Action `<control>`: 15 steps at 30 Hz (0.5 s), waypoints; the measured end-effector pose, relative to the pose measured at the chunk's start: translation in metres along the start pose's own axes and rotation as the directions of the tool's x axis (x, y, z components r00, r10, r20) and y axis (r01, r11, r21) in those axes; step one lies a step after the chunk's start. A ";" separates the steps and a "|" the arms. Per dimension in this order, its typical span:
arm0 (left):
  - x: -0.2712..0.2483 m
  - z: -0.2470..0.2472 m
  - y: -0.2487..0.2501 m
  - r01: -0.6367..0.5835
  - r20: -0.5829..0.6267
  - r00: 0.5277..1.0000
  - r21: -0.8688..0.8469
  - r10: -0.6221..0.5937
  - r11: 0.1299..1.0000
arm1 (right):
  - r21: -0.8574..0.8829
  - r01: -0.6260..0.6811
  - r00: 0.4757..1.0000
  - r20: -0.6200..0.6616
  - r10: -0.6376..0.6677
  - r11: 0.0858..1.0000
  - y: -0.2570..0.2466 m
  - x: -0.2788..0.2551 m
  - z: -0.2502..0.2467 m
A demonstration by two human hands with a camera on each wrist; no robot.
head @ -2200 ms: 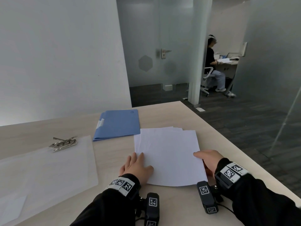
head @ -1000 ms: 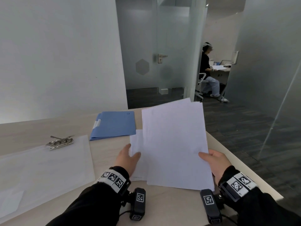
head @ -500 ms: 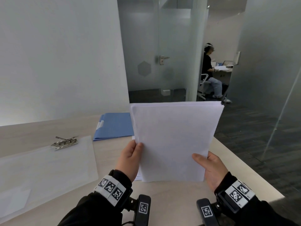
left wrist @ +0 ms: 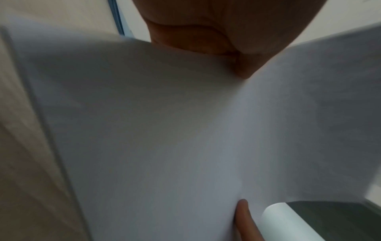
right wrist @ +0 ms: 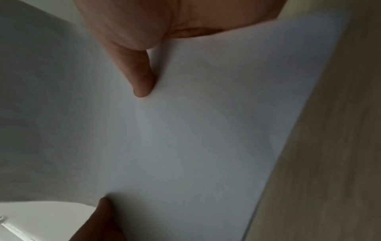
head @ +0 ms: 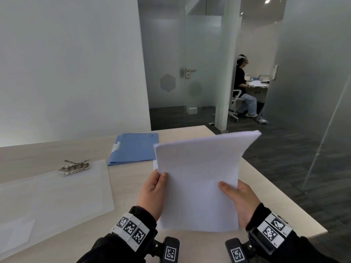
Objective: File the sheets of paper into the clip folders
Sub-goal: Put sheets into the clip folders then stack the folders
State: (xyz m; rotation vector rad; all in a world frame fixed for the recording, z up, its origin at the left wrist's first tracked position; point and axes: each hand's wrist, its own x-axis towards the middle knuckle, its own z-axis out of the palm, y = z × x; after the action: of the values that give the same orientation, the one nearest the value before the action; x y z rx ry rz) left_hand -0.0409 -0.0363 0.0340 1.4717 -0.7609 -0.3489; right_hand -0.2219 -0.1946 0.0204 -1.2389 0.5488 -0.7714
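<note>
Pale wood-grain table (head: 190,135) stands against a plain white wall (head: 72,69), lit evenly and softly. Beyond it: frosted glass partition with a door, metal door handle (head: 190,72), hexagon mark (head: 167,82), a white column (head: 227,63), dark plank floor (head: 296,158). Through the opening, a seated person (head: 242,86) on a white office chair (head: 235,105) faces a desk (head: 259,86); one ceiling light (head: 267,0) is visible at the top right.
</note>
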 end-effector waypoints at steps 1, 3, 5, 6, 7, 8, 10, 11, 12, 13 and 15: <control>0.001 -0.002 -0.002 0.019 -0.015 1.000 -0.015 -0.020 1.000 | -0.013 -0.014 1.000 -0.011 0.014 1.000 0.000 0.000 0.004; 0.001 -0.009 -0.004 0.064 -0.051 0.996 -0.053 -0.066 0.997 | -0.028 -0.052 0.999 -0.005 0.052 0.998 0.001 0.000 0.011; -0.001 -0.018 -0.003 0.103 -0.101 0.988 -0.101 -0.113 0.990 | -0.041 -0.082 0.996 0.025 0.083 0.996 0.001 0.000 0.020; -0.002 -0.024 -0.003 0.114 -0.130 0.983 -0.118 -0.129 0.986 | -0.055 -0.092 0.994 0.047 0.095 0.994 0.002 0.000 0.025; -0.003 -0.031 -0.002 0.122 -0.158 0.977 -0.136 -0.143 0.983 | -0.080 -0.097 0.992 0.068 0.103 0.992 0.003 -0.001 0.031; -0.004 -0.039 -0.002 0.122 -0.182 0.972 -0.157 -0.150 0.980 | -0.113 -0.093 0.990 0.093 0.103 0.989 0.004 -0.002 0.038; -0.006 -0.056 -0.003 0.124 -0.223 0.961 -0.183 -0.164 0.975 | -0.189 -0.060 0.985 0.147 0.089 0.980 0.007 -0.004 0.054; -0.007 -0.066 -0.004 0.129 -0.238 0.956 -0.184 -0.171 0.974 | -0.226 -0.041 0.982 0.171 0.081 0.973 0.008 -0.006 0.063; -0.009 -0.076 -0.004 0.140 -0.247 0.951 -0.185 -0.184 0.973 | -0.259 -0.022 0.978 0.194 0.075 0.966 0.009 -0.007 0.073; -0.011 -0.087 -0.005 0.158 -0.247 0.947 -0.190 -0.203 0.969 | -0.287 -0.010 0.975 0.211 0.073 0.958 0.011 -0.007 0.083; -0.015 -0.111 -0.003 0.211 -0.217 0.944 -0.186 -0.249 0.960 | -0.318 0.000 0.967 0.241 0.081 0.948 0.017 -0.006 0.101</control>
State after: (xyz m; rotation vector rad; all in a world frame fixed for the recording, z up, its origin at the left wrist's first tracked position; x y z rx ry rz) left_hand 0.0212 0.0576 0.0356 1.4214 -0.3585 -0.3927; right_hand -0.1466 -0.1248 0.0294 -1.5918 0.4995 -0.4902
